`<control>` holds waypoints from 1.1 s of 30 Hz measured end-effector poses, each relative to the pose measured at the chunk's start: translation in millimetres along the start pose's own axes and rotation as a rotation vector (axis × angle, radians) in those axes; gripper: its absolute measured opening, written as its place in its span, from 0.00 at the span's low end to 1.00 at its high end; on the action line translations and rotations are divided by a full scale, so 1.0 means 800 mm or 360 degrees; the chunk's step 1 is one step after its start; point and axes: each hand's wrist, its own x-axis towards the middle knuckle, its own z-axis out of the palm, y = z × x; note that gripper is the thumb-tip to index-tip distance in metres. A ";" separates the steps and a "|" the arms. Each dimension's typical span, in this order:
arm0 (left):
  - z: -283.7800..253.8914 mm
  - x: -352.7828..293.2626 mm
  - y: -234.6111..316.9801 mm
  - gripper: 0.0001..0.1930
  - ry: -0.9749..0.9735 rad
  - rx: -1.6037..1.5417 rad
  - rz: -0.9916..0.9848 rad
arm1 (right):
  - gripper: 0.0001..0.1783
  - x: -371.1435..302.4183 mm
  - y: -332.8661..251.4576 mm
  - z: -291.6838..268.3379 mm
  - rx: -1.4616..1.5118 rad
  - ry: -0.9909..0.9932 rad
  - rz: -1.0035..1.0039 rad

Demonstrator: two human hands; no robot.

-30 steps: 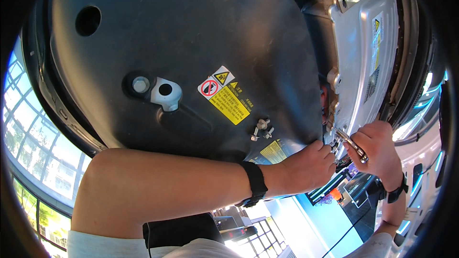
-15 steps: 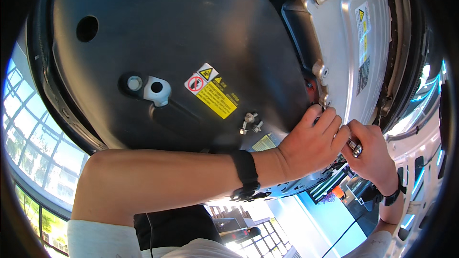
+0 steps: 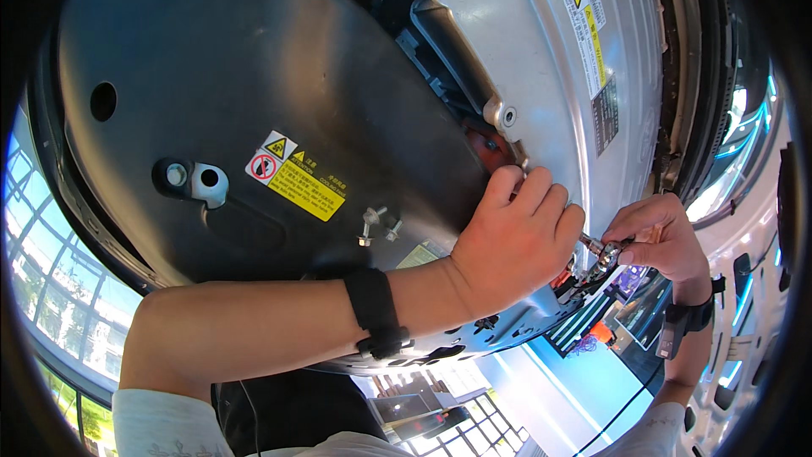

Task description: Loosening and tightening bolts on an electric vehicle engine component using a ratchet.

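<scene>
My left hand [image 3: 518, 241] is closed in a loose fist at the edge of the silver metal housing [image 3: 554, 76]. From beside its fingers runs the bright shaft of a chrome ratchet wrench [image 3: 606, 259]. My right hand [image 3: 664, 239] pinches the wrench by its head end with thumb and fingers. The part of the tool inside my left fist is hidden. A few loose flanged bolts [image 3: 370, 225] lie on the black plastic cover [image 3: 211, 59], left of my left hand. Just above my left fingertips shows a reddish-orange part [image 3: 489, 149] in the gap beside the housing.
A yellow warning label [image 3: 306, 190] is stuck on the cover. Further left, a recessed bolt [image 3: 176, 174] sits beside a metal bracket [image 3: 210, 184] with a hole. A dark rubber seal [image 3: 719, 76] runs along the right. Windows [image 3: 76, 288] stand at the left.
The view has shifted, so the cover and housing sit further left. My hands have moved apart a little, and more of the wrench shows between them.
</scene>
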 end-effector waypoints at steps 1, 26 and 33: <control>0.001 0.000 0.001 0.07 0.0013 -0.0006 0.0000 | 0.14 0.000 0.005 -0.003 0.0005 0.0000 0.0001; 0.004 0.005 0.006 0.10 -0.0081 0.0069 -0.0057 | 0.16 -0.028 0.022 0.073 -0.0819 0.0766 -0.0367; 0.004 0.005 0.002 0.10 -0.0039 0.0057 -0.0027 | 0.11 -0.016 0.021 0.082 -0.1823 0.0919 -0.0909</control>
